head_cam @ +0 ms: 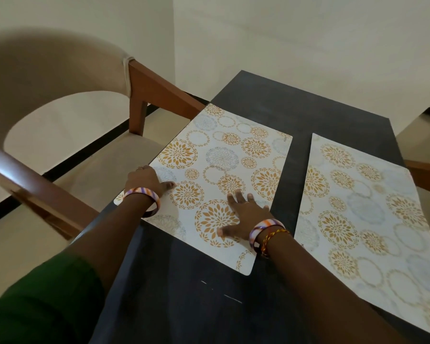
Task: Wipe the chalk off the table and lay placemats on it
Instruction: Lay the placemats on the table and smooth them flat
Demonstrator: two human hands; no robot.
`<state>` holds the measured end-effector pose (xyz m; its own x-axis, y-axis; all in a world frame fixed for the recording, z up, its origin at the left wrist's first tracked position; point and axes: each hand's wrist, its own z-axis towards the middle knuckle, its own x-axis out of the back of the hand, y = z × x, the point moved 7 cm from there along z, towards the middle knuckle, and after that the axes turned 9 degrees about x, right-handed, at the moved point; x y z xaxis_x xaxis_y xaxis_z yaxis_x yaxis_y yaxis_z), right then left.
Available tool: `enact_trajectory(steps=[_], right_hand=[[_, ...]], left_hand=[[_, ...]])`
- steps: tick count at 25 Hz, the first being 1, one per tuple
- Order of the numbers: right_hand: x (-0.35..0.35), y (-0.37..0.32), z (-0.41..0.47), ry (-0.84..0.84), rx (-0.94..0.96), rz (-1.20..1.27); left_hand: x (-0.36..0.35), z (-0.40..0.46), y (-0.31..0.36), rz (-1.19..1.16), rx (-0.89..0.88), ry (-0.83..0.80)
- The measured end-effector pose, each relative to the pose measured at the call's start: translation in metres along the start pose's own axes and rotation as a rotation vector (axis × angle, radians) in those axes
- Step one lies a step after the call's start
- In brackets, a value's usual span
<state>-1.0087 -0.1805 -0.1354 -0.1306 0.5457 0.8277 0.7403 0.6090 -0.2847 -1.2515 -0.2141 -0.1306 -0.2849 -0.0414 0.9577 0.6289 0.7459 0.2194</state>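
While both hands rest on it, the left placemat lies flat on the dark table, its long side running from about 7 o'clock up toward 1 o'clock and its left corner reaching the table's left edge. The left hand sits at that mat's 9 o'clock edge, fingers curled over the rim so that it seems to grip the mat there, thumb lying on top — how far the fingers wrap under cannot be seen. The right hand lies flat on the mat's near half, at about 5 o'clock from its middle, fingers spread and straight, pressing down rather than holding. Each wrist carries a striped bangle; the right wrist also has a red and yellow thread. A second placemat, same white ground with gold and grey circle flowers, lies at 3 o'clock of the first, apart from it with a strip of bare table between. A few faint chalk marks show on the table at 6 o'clock, just below the left mat's near corner. A wooden chair with beige cushions stands at 10 o'clock, beside the table.
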Motion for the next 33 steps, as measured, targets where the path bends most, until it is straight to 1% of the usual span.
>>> enact_trajectory(steps=[7,9,10,12,14,16,18,19,21,25,27,30,33], right_hand=[[0.002,-0.001,-0.001,0.018,0.038,-0.024],[0.004,0.001,-0.012,0.098,0.062,0.026],[0.005,0.004,-0.022,0.175,0.066,0.087],[0.003,0.016,-0.054,0.339,0.073,0.201],[-0.008,0.029,-0.090,0.436,0.095,0.242],[-0.024,0.040,-0.128,0.471,0.126,0.252],[-0.042,0.055,-0.169,0.496,0.165,0.245],[-0.052,0.060,-0.188,0.501,0.193,0.244],[-0.070,0.068,-0.222,0.492,0.248,0.233],[-0.076,0.074,-0.245,0.405,0.295,0.164],[-0.063,0.069,-0.236,0.393,0.303,0.144],[-0.043,0.056,-0.207,0.384,0.277,0.129],[-0.036,0.036,-0.172,0.310,0.289,0.099]], left_hand=[[0.000,-0.001,-0.006,-0.015,0.069,-0.002],[0.004,-0.015,0.000,0.003,0.055,0.049],[0.006,-0.028,0.004,-0.012,0.038,0.087],[0.003,-0.072,0.016,-0.079,-0.011,0.127],[-0.009,-0.126,0.034,-0.067,-0.095,0.163],[-0.028,-0.175,0.057,-0.002,-0.147,0.118],[-0.054,-0.207,0.080,0.056,-0.130,0.014],[-0.065,-0.213,0.086,0.080,-0.105,-0.035],[-0.073,-0.211,0.088,0.104,-0.058,-0.072],[-0.063,-0.188,0.056,0.115,0.014,-0.107],[-0.059,-0.183,0.046,0.121,0.019,-0.115],[-0.058,-0.181,0.047,0.051,0.014,-0.099],[-0.061,-0.180,0.045,0.029,0.001,-0.058]])
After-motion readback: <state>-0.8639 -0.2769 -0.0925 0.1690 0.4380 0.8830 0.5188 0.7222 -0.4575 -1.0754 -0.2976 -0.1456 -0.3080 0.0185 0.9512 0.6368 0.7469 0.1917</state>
